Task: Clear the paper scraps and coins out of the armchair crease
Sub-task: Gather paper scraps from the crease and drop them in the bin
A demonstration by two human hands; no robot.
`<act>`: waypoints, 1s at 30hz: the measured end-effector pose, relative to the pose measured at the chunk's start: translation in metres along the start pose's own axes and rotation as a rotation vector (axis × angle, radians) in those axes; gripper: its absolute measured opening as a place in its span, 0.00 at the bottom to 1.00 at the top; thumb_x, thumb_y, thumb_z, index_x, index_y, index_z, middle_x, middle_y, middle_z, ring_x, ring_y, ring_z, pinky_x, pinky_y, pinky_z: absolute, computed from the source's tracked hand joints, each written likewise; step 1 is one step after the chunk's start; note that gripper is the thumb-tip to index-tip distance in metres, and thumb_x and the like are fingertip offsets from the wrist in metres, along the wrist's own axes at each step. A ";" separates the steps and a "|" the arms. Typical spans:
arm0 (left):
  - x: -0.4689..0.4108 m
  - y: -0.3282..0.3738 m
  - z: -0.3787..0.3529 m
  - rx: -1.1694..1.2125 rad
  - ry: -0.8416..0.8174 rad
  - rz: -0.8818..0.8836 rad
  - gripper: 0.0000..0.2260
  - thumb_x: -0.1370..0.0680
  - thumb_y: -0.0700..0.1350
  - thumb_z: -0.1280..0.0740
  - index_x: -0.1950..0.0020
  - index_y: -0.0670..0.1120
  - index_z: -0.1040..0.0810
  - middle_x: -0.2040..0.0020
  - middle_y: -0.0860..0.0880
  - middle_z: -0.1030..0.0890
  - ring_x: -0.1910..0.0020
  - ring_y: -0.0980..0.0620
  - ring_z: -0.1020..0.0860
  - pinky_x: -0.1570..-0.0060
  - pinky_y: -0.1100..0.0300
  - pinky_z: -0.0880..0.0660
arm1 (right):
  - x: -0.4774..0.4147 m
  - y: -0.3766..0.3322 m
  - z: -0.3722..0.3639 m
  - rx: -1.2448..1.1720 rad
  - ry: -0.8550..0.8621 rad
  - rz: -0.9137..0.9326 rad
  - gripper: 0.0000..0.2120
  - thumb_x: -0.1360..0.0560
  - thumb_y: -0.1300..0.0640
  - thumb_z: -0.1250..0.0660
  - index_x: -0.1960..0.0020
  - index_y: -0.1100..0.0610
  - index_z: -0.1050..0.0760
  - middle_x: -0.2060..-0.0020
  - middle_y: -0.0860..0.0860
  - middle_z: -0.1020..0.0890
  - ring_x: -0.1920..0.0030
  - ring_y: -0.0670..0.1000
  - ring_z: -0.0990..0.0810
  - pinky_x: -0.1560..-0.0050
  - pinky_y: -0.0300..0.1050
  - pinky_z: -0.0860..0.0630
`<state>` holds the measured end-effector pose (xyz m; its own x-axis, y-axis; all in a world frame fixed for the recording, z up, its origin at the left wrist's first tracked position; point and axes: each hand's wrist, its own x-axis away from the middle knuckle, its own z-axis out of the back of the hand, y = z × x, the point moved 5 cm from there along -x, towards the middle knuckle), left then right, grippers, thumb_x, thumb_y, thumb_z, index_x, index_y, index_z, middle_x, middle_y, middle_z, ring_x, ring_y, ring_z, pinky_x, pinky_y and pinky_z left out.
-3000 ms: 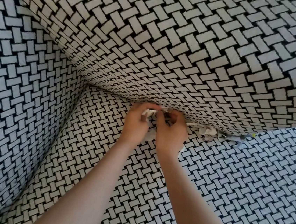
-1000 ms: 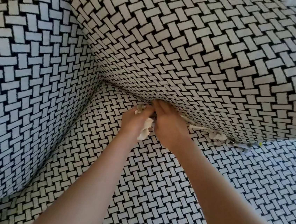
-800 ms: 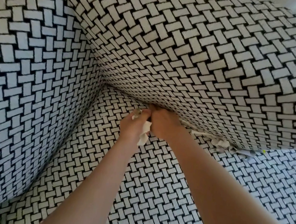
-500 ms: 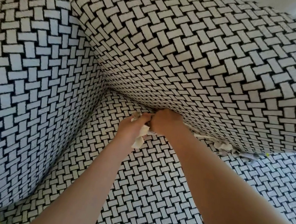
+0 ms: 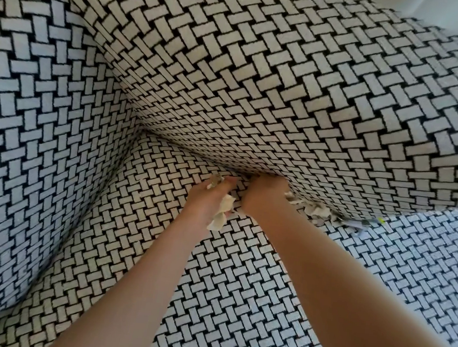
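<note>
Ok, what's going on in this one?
A person is digging debris out of the armchair crease. The left hand grips a bunch of paper scraps. The right hand is pushed into the crease, its fingertips hidden. More loose scraps lie along the crease to the right, not yet collected.

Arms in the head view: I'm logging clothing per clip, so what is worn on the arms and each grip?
Nothing worn shows. The left forearm and right forearm are bare to the frame edge: no sleeves, watch or bracelet. The left grip and right grip are ungloved; no ring shows, though part of the right grip is hidden.
</note>
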<state>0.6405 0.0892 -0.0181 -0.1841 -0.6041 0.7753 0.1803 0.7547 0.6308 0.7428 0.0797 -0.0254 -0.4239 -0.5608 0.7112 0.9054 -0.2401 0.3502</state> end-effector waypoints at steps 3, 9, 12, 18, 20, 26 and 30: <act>0.000 -0.005 -0.006 0.006 -0.004 -0.015 0.04 0.26 0.44 0.32 0.53 0.47 0.22 0.63 0.46 0.23 0.71 0.52 0.27 0.79 0.68 0.29 | 0.008 0.003 -0.004 0.068 0.028 -0.004 0.27 0.23 0.47 0.43 0.30 0.61 0.40 0.37 0.59 0.27 0.36 0.61 0.29 0.36 0.56 0.31; 0.002 -0.007 -0.015 -0.003 -0.038 -0.033 0.09 0.26 0.46 0.32 0.64 0.54 0.28 0.63 0.44 0.23 0.69 0.51 0.27 0.74 0.67 0.30 | 0.025 0.016 -0.019 0.148 0.079 -0.051 0.29 0.22 0.50 0.45 0.28 0.63 0.51 0.35 0.64 0.33 0.35 0.64 0.34 0.39 0.56 0.32; 0.002 -0.009 -0.024 -0.038 -0.038 -0.040 0.08 0.26 0.47 0.31 0.63 0.53 0.29 0.65 0.47 0.24 0.70 0.52 0.26 0.72 0.65 0.29 | 0.034 0.028 -0.031 0.253 0.139 -0.053 0.24 0.22 0.52 0.44 0.32 0.64 0.40 0.41 0.60 0.29 0.40 0.60 0.32 0.41 0.52 0.31; 0.007 -0.018 -0.044 -0.079 -0.055 -0.038 0.06 0.26 0.48 0.32 0.60 0.50 0.27 0.64 0.47 0.23 0.68 0.51 0.26 0.69 0.64 0.28 | 0.053 0.063 -0.055 -0.344 0.392 -0.118 0.16 0.24 0.61 0.42 0.37 0.58 0.29 0.34 0.56 0.31 0.32 0.58 0.39 0.31 0.60 0.47; 0.010 -0.021 -0.053 -0.114 -0.062 -0.029 0.09 0.27 0.50 0.31 0.63 0.52 0.29 0.63 0.48 0.23 0.65 0.51 0.25 0.62 0.61 0.28 | 0.059 0.069 -0.066 -0.475 0.455 -0.083 0.18 0.23 0.62 0.44 0.33 0.57 0.32 0.30 0.54 0.36 0.28 0.57 0.44 0.29 0.59 0.50; 0.011 -0.024 -0.058 -0.157 -0.029 -0.058 0.06 0.28 0.50 0.29 0.58 0.50 0.23 0.61 0.48 0.23 0.60 0.48 0.25 0.55 0.56 0.26 | 0.059 0.096 -0.077 -0.547 0.414 -0.080 0.18 0.24 0.66 0.43 0.34 0.61 0.32 0.32 0.55 0.33 0.32 0.56 0.38 0.30 0.48 0.39; 0.010 -0.024 -0.057 -0.157 0.012 -0.135 0.03 0.26 0.46 0.31 0.58 0.48 0.23 0.64 0.49 0.23 0.70 0.52 0.26 0.74 0.66 0.30 | 0.053 0.102 -0.072 -0.592 0.442 -0.033 0.15 0.24 0.69 0.43 0.39 0.63 0.28 0.39 0.57 0.27 0.37 0.56 0.33 0.37 0.45 0.32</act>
<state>0.6899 0.0507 -0.0235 -0.2057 -0.7004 0.6835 0.3033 0.6184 0.7250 0.8151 -0.0316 0.0041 -0.5148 -0.7824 0.3505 0.8073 -0.5800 -0.1089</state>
